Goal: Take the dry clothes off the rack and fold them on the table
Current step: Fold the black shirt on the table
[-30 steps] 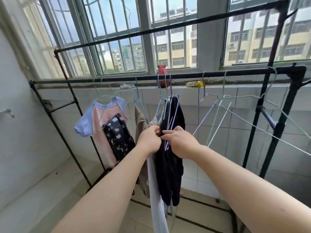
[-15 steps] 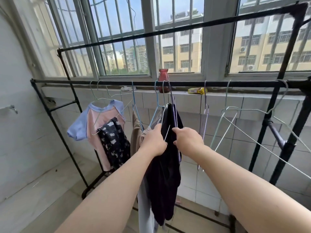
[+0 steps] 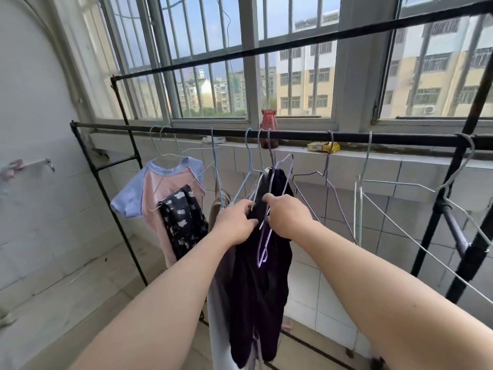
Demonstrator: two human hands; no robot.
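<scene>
2 hands, left hand (image 3: 236, 222) and right hand (image 3: 286, 216), grip dark garment (image 3: 256, 284) on rack (image 3: 293, 135).

Home laundry balcony: clothes rack (image 3: 293, 135), barred windows (image 3: 213, 62), tiled sill (image 3: 373, 161).

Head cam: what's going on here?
A person is at a black drying rack by the window, working a dark garment off its hangers. The left hand grips the garment's top edge; the right hand pinches a purple wire hanger. A pink and blue T-shirt hangs to the left.
</scene>
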